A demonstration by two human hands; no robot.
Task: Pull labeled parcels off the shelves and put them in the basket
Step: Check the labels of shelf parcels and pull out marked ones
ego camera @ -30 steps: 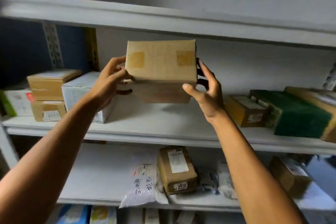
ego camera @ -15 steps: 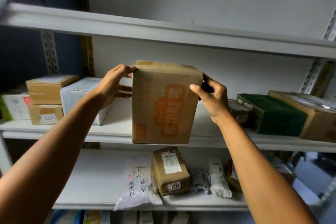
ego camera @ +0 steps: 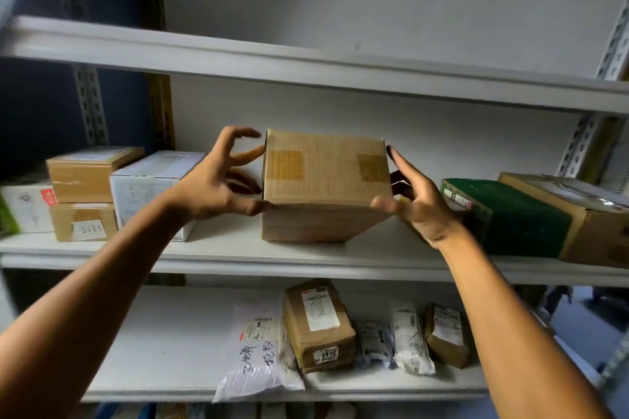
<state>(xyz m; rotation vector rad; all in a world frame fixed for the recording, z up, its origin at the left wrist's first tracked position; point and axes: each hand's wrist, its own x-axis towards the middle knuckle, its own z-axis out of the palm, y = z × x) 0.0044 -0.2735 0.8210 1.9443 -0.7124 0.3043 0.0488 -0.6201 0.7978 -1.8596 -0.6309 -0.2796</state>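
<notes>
Between the two hands, on the middle shelf (ego camera: 238, 250) and close to its front edge, a brown cardboard box (ego camera: 323, 187) is seen, its near-left bottom corner resting on the board while the right side appears raised, so the box sits tilted toward the left. Its long axis runs left to right, parallel to the shelf's front edge, and two tape patches are shown on the face turned to the camera; no label can be made out on that face. The left hand (ego camera: 218, 180) is spread, with the thumb touching the box's lower left edge and a fingertip at its upper left edge; whether the other fingers touch cannot be told. The right hand (ego camera: 413, 201) is likewise spread beside the right end, thumb at the lower right corner, fingers straight along the side. Neither hand is curled round the box. Both are about equally near, one at each end, so a two-handed squeeze across the long axis is judged the likely next move. Outward, stacked boxes (ego camera: 85, 190) and a white box (ego camera: 149, 185) stand to the left, a green parcel (ego camera: 510, 214) to the right.
</notes>
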